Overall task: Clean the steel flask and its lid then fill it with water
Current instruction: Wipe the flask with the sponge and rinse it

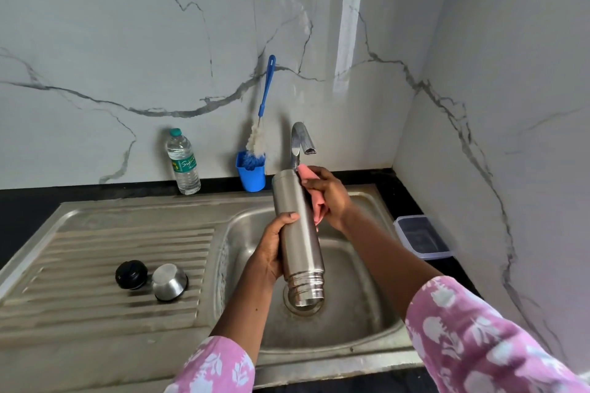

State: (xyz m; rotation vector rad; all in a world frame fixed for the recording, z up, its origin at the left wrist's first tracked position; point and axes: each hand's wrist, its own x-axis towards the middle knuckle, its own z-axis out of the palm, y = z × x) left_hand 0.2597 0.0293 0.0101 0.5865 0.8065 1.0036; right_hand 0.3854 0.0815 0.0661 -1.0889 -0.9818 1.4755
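Left hand [274, 249] grips inverted flask [298, 233]; right hand [329, 198] presses cloth [311, 191].

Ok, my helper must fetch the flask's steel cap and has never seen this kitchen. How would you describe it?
Look at the steel sink's ribbed drainboard, left of the basin. Two small round pieces sit there side by side. The steel cap is the right-hand one, shiny bare metal, while its neighbour, the stopper, is black.
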